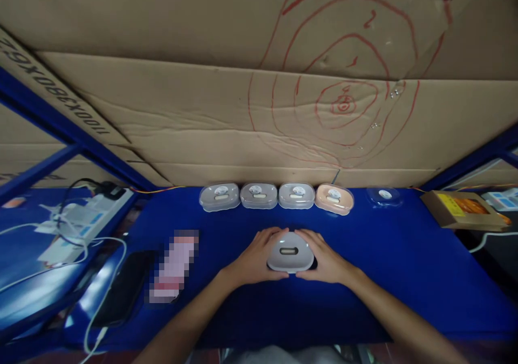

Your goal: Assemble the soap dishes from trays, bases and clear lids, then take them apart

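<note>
Both hands grip a light grey, rounded plastic box (290, 259) above the middle of the blue table. Its top has a dark slot with a pale strip inside. My left hand (257, 259) is closed around its left side, fingers at the far edge and thumb at the near edge. My right hand (328, 260) holds the right side in the same way. Beyond them stand three grey boxes under clear covers (259, 196) and a peach-coloured covered box (334, 199), in a row. A clear plastic cover (383, 196) with a round label lies to their right.
A cardboard wall (194, 105) with red target rings rises behind the blue table (384, 256). To the left are a pixelated pink item (175, 267), a dark phone (123, 288) with a white cable, and a power strip (89, 226). A cardboard box (465, 210) sits right.
</note>
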### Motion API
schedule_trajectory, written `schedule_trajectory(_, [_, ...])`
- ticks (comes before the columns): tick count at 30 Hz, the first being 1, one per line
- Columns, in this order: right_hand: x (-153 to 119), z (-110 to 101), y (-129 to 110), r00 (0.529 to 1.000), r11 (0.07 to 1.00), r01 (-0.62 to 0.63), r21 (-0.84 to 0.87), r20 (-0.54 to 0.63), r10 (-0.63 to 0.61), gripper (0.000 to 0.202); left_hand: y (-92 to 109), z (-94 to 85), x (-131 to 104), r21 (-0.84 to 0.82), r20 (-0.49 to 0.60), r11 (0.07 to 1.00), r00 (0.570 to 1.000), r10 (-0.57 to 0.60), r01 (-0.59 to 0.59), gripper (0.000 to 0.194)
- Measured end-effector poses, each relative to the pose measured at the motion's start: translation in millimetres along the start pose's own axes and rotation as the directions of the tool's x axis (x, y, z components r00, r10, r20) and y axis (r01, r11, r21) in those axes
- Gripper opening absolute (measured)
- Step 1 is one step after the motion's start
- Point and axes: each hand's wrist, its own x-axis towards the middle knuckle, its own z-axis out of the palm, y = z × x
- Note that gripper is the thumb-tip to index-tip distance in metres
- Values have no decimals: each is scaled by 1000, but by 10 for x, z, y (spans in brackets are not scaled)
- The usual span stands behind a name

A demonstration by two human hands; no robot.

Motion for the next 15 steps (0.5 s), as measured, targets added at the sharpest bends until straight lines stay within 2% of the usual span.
schedule_trajectory(4, [-2,39,39,1000,1000,-8,4,-11,8,113,-40,13,20,-19,-8,999,999,35,-36,121])
schedule_trajectory(9, [7,107,48,998,999,-52,-9,-38,52,104,-105,35,99,-32,-30,998,998,60,-61,113])
schedule_trajectory(15, [-83,198,74,994,998,-47,-47,-100,42,104,-74,83,65,1,-36,999,998,45,-45,114])
